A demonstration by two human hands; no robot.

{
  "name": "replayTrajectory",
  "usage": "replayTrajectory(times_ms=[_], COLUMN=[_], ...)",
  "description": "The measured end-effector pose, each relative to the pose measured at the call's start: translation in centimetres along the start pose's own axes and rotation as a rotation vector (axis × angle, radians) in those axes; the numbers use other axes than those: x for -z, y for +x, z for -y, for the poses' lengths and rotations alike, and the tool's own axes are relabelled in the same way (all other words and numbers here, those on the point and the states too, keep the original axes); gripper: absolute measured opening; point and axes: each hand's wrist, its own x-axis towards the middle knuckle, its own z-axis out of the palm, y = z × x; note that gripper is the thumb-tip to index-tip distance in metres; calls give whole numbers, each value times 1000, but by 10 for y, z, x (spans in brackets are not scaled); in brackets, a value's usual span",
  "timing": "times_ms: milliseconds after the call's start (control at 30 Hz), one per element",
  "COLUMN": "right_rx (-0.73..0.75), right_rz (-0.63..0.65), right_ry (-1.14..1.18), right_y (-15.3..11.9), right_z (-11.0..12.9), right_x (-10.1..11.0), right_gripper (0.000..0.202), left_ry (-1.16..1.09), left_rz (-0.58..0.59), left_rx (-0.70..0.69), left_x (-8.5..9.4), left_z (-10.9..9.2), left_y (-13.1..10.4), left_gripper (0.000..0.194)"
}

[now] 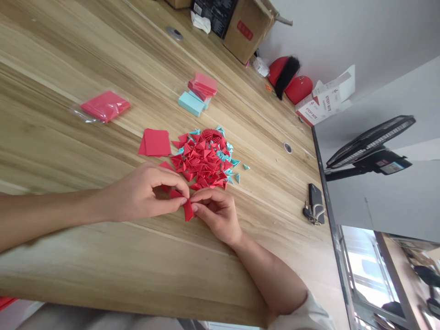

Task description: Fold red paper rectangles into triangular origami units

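Note:
Between both hands, just above the table, is a folded piece of red paper (188,211). My left hand (147,192) pinches its upper left part between thumb and fingertips. From the other side, my right hand (216,213) grips its edge with thumb and forefinger. Right behind the hands lies a pile of folded red paper triangles (202,160), with light blue folded triangles (228,174) around its right side. A round red piece built of folded paper (213,136) rests at the back of the pile. Flat red paper squares (158,142) lie behind my left hand.
A clear bag of red paper (106,106) lies at the left. Further back are red and light blue paper stacks (190,103). Cardboard boxes (245,27) and a sticky note box (321,103) line the far edge. Keys (312,213) and a black fan (371,142) are at the right.

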Motion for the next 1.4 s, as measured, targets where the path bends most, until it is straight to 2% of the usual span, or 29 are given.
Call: replayTrajectory(times_ms=[300,567,800,967,1400], right_rx=[-24,19,-11,-12,96], right_rz=[-24,-15,-29,-28,-18], right_ry=[12,26,46,-1,8], right_y=[2,3,2,2,2], right_z=[1,0,0,-1,-6], right_x=[-1,-1,-1,-1,1], right_gripper=[29,23,22,24,12], left_ry=[21,36,13,46,52], left_rz=[0,-10,-26,-29,-18], left_rx=[-1,-94,-11,-44,-115], left_x=[0,-2,-2,-2,-1], left_z=[-1,3,2,2,2], left_y=[1,1,0,0,-2], left_gripper=[15,13,13,11,17])
